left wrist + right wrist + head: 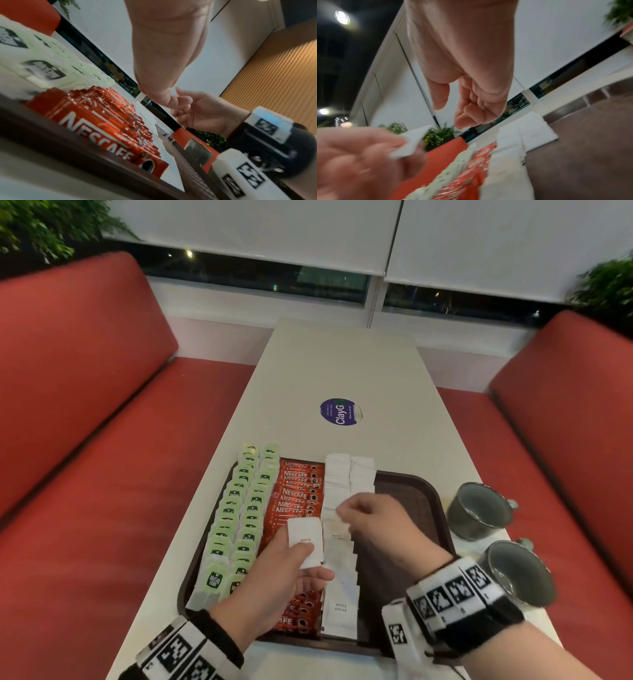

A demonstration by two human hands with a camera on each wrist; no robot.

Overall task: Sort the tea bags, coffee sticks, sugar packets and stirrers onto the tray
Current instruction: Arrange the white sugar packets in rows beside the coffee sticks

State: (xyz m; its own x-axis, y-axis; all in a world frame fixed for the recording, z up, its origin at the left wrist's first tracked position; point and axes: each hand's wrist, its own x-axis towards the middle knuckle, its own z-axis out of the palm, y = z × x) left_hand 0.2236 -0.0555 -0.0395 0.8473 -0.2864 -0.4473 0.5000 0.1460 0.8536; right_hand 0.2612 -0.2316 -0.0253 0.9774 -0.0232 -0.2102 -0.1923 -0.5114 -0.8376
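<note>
On the brown tray lie two columns of green tea bags, a column of red coffee sticks and columns of white sugar packets. My left hand hovers over the coffee sticks and grips a small stack of sugar packets between thumb and fingers. My right hand hangs over the sugar column. In the right wrist view, the right hand has loosely curled fingers with nothing between thumb and forefinger. No stirrers are in view.
Two grey cups stand on the table right of the tray. A purple round sticker marks the table beyond it. Red benches flank the table. The tray's right part shows bare brown surface.
</note>
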